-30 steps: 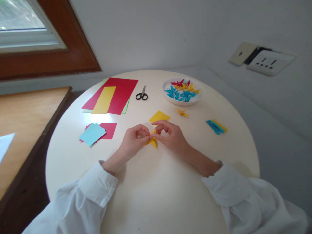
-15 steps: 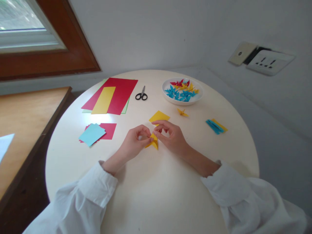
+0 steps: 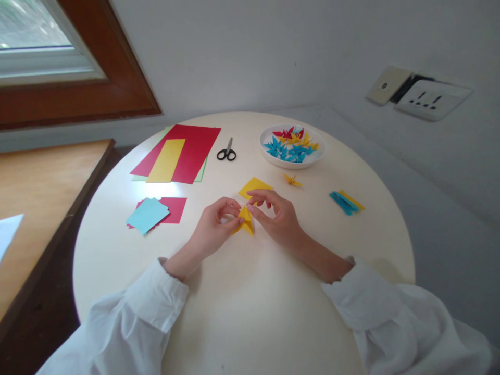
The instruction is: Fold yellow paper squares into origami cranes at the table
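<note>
Between my two hands is a small piece of folded yellow paper [image 3: 246, 224], its pointed end up and two flaps spreading downward. My left hand [image 3: 219, 221] pinches its left side between thumb and fingers. At the upper tip, the thumb and fingers of my right hand [image 3: 277, 216] close on the paper; the exact contact is partly hidden. Just beyond the fingers lies a flat yellow paper square [image 3: 254, 185], partly covered by my right hand. A finished yellow paper crane [image 3: 292, 180] rests a little farther off to the right.
On the round white table [image 3: 250, 312], a white plate [image 3: 292, 165] holds several red, yellow and blue cranes. Black-handled scissors [image 3: 227, 152] lie left of it. Large red sheets [image 3: 199, 151] and light blue squares [image 3: 147, 215] are at left; folded blue strips [image 3: 344, 203] at right.
The folded yellow paper has turned slightly, showing a clearer upright point. My right fingers have lifted and opened a little at its top; my left hand has barely shifted.
</note>
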